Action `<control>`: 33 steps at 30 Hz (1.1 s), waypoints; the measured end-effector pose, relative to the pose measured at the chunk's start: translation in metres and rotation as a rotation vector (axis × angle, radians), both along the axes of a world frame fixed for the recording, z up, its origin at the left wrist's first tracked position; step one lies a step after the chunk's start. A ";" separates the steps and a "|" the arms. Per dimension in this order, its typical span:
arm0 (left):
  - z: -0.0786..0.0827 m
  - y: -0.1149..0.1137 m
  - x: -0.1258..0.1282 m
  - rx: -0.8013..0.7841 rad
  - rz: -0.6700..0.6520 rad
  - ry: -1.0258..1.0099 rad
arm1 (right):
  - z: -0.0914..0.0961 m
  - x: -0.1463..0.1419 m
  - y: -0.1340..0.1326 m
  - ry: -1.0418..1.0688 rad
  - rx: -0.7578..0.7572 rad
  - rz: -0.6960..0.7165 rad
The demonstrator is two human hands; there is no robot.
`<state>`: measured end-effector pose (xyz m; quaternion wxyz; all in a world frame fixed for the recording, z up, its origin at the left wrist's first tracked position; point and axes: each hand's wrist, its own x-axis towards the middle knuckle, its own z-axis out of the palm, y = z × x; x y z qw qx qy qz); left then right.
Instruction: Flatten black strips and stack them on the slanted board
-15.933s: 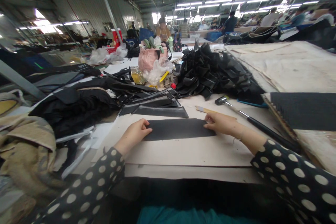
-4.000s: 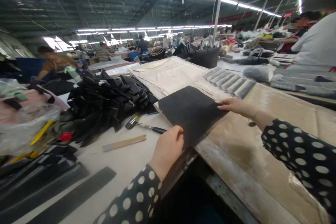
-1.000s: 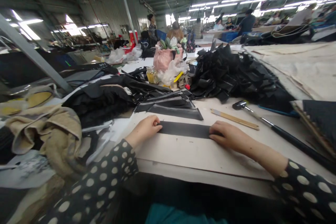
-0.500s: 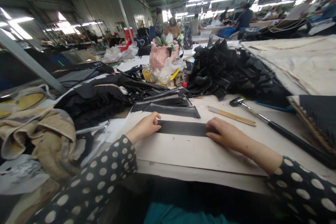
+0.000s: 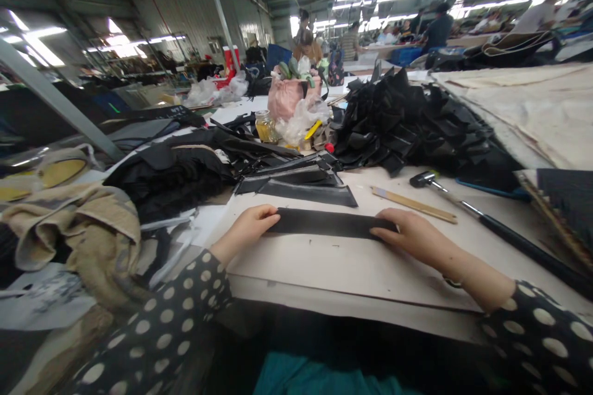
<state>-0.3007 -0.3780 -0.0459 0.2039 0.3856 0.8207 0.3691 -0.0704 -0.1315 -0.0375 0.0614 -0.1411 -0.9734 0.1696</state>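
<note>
A black strip of flat material (image 5: 324, 223) stretches between my two hands over the pale board (image 5: 301, 265). My left hand (image 5: 254, 222) pinches its left end between thumb and fingers. Its right end is gripped by my right hand (image 5: 398, 228), with the thumb below and the fingers on top. Just beyond the strip lie several stacked black pieces with light edges (image 5: 306, 190). Whether the strip touches the board, I cannot tell.
To the right lie a wooden stick (image 5: 414, 204) and a black-handled hammer (image 5: 482, 217). A heap of black pieces (image 5: 412, 117) rises behind them. A pink bag (image 5: 283, 99) and glass jar (image 5: 265, 128) stand at the back. Crumpled cloth (image 5: 78, 228) lies left. People work far off.
My hands have moved apart, the left one leftward and the right one rightward. More of the black strip shows between them, and its left end is now pinched by my left hand.
</note>
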 end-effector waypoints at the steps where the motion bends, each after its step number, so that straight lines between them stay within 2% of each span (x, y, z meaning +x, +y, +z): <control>1: -0.005 0.002 -0.003 0.013 0.023 -0.016 | 0.001 0.000 0.002 -0.028 -0.065 -0.051; 3: -0.013 0.005 -0.008 0.018 0.064 -0.018 | 0.001 0.000 0.006 -0.082 -0.144 -0.137; 6: -0.017 0.008 -0.009 -0.027 0.099 0.045 | -0.001 0.000 0.009 -0.137 -0.140 -0.187; 16: -0.006 0.011 -0.004 -0.169 0.122 0.192 | -0.002 -0.004 0.003 -0.172 -0.025 -0.190; 28: -0.008 0.014 -0.008 -0.199 0.139 0.161 | 0.000 -0.007 0.001 -0.220 0.011 -0.207; 33: -0.015 0.014 -0.013 -0.177 0.132 0.187 | -0.002 -0.007 0.002 -0.224 0.019 -0.205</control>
